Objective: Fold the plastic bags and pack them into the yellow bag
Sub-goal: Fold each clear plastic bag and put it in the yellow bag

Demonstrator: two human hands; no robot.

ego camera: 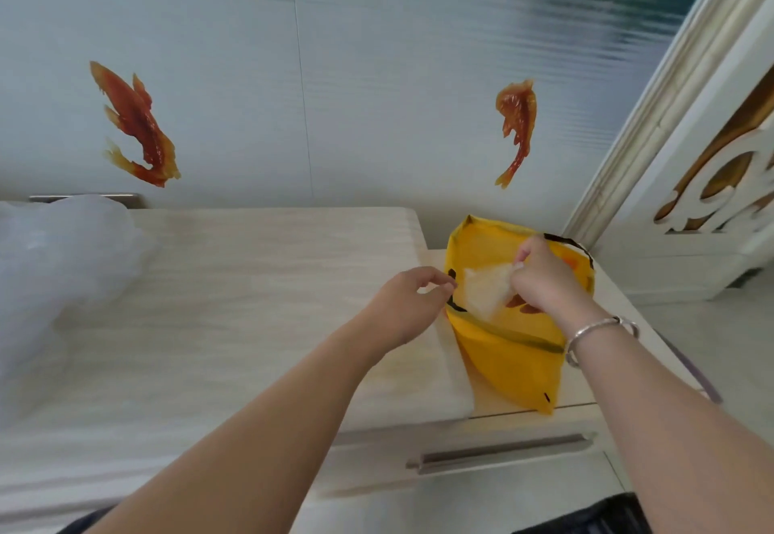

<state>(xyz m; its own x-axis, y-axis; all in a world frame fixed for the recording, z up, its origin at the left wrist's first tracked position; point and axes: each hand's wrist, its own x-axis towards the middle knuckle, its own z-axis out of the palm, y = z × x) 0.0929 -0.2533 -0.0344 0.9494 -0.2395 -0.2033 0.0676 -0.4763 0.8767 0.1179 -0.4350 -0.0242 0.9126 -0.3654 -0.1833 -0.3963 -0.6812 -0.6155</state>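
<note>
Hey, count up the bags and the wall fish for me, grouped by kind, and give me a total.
Yellow fabric bag with black trim: 1
Folded clear plastic bag, held by the right hand at the yellow bag's mouth: 1
Pile of loose clear plastic bags, individual bags too blurred to separate: 1
Orange fish wall stickers: 2
Total: 5

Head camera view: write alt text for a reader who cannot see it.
A person's right hand pinches a folded clear plastic bag at the open mouth of a yellow bag lying on a pale countertop, while the left hand holds the bag's rim. More crumpled clear bags sit at far left; fish decals mark the wall.
</note>
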